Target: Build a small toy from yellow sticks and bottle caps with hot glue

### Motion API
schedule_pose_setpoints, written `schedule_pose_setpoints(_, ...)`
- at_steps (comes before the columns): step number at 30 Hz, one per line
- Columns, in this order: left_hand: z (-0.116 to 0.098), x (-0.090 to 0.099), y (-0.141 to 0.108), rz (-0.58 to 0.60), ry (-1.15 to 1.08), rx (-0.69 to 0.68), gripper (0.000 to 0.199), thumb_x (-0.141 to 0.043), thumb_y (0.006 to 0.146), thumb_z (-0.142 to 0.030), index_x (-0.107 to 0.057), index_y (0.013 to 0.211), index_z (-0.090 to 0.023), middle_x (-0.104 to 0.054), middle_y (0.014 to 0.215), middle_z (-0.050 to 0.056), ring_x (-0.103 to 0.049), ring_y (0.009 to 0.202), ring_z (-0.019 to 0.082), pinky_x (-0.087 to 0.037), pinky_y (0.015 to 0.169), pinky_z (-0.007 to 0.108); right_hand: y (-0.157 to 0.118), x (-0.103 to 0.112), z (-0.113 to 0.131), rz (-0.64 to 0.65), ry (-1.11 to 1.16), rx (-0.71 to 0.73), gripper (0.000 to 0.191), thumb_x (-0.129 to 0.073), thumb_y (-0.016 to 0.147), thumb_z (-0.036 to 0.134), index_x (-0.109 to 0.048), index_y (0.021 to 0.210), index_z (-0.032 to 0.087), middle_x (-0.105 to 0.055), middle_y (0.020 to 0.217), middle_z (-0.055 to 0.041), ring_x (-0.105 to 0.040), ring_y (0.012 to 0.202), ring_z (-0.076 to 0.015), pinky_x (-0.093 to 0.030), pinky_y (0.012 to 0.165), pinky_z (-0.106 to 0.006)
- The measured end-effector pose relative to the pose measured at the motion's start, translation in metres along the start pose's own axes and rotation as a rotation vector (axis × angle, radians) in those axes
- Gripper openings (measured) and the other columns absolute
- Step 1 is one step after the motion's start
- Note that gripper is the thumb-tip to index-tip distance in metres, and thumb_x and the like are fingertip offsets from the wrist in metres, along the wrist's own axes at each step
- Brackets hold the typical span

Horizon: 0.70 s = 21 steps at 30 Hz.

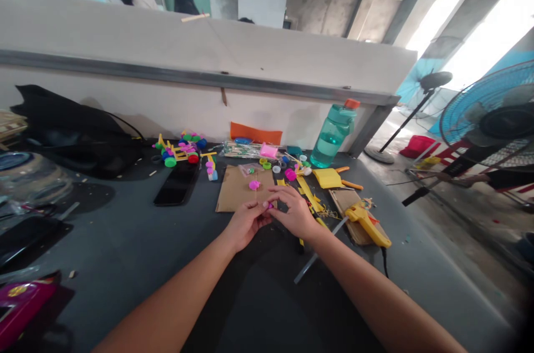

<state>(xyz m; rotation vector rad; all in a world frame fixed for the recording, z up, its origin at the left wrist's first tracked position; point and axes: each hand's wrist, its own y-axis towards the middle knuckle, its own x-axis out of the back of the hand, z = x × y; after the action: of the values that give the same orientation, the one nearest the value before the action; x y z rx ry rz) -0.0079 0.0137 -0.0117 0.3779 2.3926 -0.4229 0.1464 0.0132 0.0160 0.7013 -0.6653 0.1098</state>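
My left hand (247,224) and my right hand (295,213) meet over the near edge of a piece of cardboard (229,192). Between their fingertips is a small purple-pink piece (271,205), mostly covered, its kind too small to tell. Both hands are closed in a pinch on it. Just beyond them, another small pink piece (254,185) lies on the cardboard. To the right of my right hand are yellow strips (309,193) and a yellow glue gun (367,223) with a clear glue stick (311,264), resting on a second cardboard piece (354,230).
A black phone (176,185), colourful plastic pieces (183,153) and bottle caps (277,169) lie on the dark table (137,253). A teal water bottle (332,136) stands at the back right. Orange-handled scissors (351,184) lie near a yellow pad (327,178). A fan (496,119) stands right.
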Motion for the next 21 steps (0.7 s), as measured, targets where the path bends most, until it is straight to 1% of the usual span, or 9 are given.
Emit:
schedule_pose_setpoints(2,0.0005,-0.0002,0.0000,0.004,-0.004,-0.008,0.015,-0.076,0.065,-0.023,-0.068,0.071,-0.012,-0.063,0.067,0.001,-0.057,0.063,0.008,-0.048,0.065,0.023,0.0001,0.0010,0.0017,0.031,0.007,0.014,0.025,-0.066,0.074,0.020,-0.066,0.099,0.025,-0.061,0.115,-0.0067,-0.054,0.109,-0.0210,-0.041,0.095,-0.040)
schedule_pose_setpoints(4,0.0012,0.0000,0.0000,0.014,-0.002,-0.016,0.016,-0.076,0.066,-0.023,-0.068,0.073,-0.012,-0.063,0.068,0.001,-0.057,0.064,0.008,-0.047,0.066,0.023,0.0001,0.0018,0.0022,0.064,0.012,0.038,0.029,-0.064,0.076,0.019,-0.065,0.104,0.025,-0.059,0.120,-0.0074,-0.053,0.111,-0.0209,-0.040,0.096,-0.040)
schedule_pose_setpoints(5,0.0015,0.0004,0.0001,0.018,0.002,-0.020,0.016,-0.075,0.067,-0.024,-0.068,0.074,-0.011,-0.064,0.068,0.001,-0.057,0.064,0.008,-0.047,0.066,0.023,0.0001,0.0020,0.0019,0.073,0.013,0.045,0.027,-0.062,0.078,0.019,-0.065,0.104,0.025,-0.059,0.120,-0.0075,-0.053,0.111,-0.0209,-0.040,0.095,-0.040)
schedule_pose_setpoints(7,0.0020,0.0012,0.0003,0.023,0.016,-0.021,0.019,-0.075,0.067,-0.026,-0.069,0.076,-0.012,-0.064,0.069,0.002,-0.057,0.064,0.009,-0.047,0.066,0.023,0.0001,0.0017,0.0006,0.067,0.013,0.043,0.021,-0.061,0.079,0.019,-0.068,0.097,0.026,-0.061,0.117,-0.0071,-0.055,0.108,-0.0208,-0.041,0.095,-0.040)
schedule_pose_setpoints(11,0.0018,0.0020,0.0005,0.024,0.030,-0.018,0.018,-0.076,0.066,-0.026,-0.068,0.074,-0.012,-0.064,0.068,0.002,-0.057,0.063,0.009,-0.048,0.065,0.024,0.0004,0.0004,-0.0007,0.021,0.020,0.005,0.013,-0.066,0.075,0.021,-0.068,0.087,0.024,-0.064,0.110,-0.0062,-0.057,0.105,-0.0210,-0.041,0.094,-0.041)
schedule_pose_setpoints(13,0.0014,0.0014,0.0005,0.020,0.018,-0.010,0.017,-0.076,0.066,-0.025,-0.068,0.072,-0.012,-0.064,0.067,0.001,-0.058,0.063,0.009,-0.048,0.064,0.024,0.0004,0.0004,0.0000,0.023,0.028,-0.004,0.016,-0.068,0.072,0.021,-0.067,0.088,0.025,-0.063,0.110,-0.0061,-0.056,0.106,-0.0213,-0.042,0.093,-0.040)
schedule_pose_setpoints(15,0.0010,0.0002,0.0003,0.012,0.002,-0.007,0.016,-0.077,0.065,-0.024,-0.068,0.072,-0.012,-0.063,0.066,0.001,-0.057,0.061,0.008,-0.048,0.064,0.023,0.0001,0.0008,0.0007,0.048,0.034,0.002,0.023,-0.069,0.072,0.021,-0.066,0.094,0.025,-0.062,0.114,-0.0064,-0.055,0.108,-0.0216,-0.042,0.094,-0.040)
schedule_pose_setpoints(17,0.0006,-0.0012,-0.0001,0.005,-0.002,-0.013,0.017,-0.077,0.065,-0.023,-0.068,0.073,-0.012,-0.063,0.066,0.001,-0.056,0.061,0.008,-0.047,0.063,0.022,-0.0003,0.0012,0.0007,0.062,0.037,0.010,0.026,-0.067,0.074,0.020,-0.066,0.099,0.026,-0.061,0.116,-0.0064,-0.054,0.109,-0.0212,-0.042,0.094,-0.039)
schedule_pose_setpoints(21,-0.0001,-0.0026,-0.0013,0.001,0.008,-0.019,0.018,-0.076,0.066,-0.026,-0.068,0.072,-0.011,-0.062,0.064,0.001,-0.056,0.059,0.008,-0.047,0.062,0.022,-0.0005,0.0007,0.0002,0.016,0.042,0.002,0.014,-0.065,0.076,0.020,-0.068,0.089,0.025,-0.064,0.109,-0.0058,-0.057,0.104,-0.0199,-0.043,0.092,-0.037)
